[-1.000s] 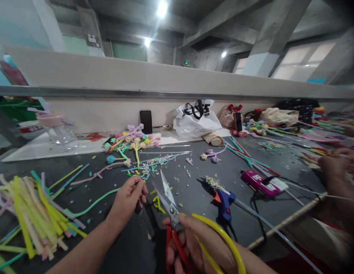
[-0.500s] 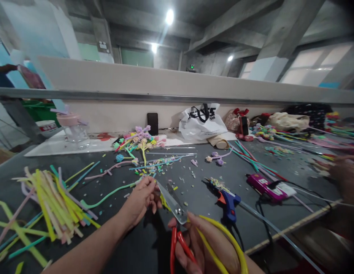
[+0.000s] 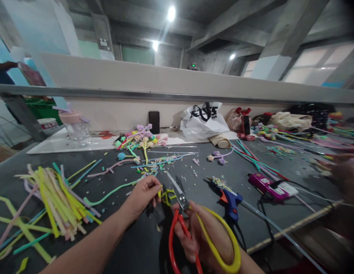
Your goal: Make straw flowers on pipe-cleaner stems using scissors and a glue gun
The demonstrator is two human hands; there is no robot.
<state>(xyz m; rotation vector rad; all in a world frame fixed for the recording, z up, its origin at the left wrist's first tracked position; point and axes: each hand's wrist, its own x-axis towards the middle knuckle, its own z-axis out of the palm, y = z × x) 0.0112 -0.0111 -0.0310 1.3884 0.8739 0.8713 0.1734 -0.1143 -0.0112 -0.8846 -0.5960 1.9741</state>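
Bare concrete hall, ceiling lamps lit. Dark work table [image 3: 116,236] backed by a pale partition [image 3: 122,74]. Right edge of the view in shadow; a co-worker's hand [image 3: 346,179] there is blurred, its contents not legible. Far left, another person's arm [image 3: 5,66], body cut off by the frame.

Scissors [image 3: 182,200] over the table, right of the left hand, handles nearest the wearer. Long axis oblique: tips up-left and away, toward the partition; handles run down to the lower edge, where the red loop is cut off. Gap between the blades, if any, hard to make out.

Right hand [image 3: 195,228] closed around the scissors' handles, fingers at the red loop, yellow loop passing around the hand; forearm enters from bottom right. Left hand [image 3: 144,194] back uppermost, forearm slanting in from bottom left; thumb and fingers pinched on a small yellow piece [image 3: 159,193], mostly hidden by the fingertips. Loose yellow scraps [image 3: 169,195] lie between that hand and the blades. Strip bundle [image 3: 58,201] to the left; blue glue gun [image 3: 230,203] to the right.
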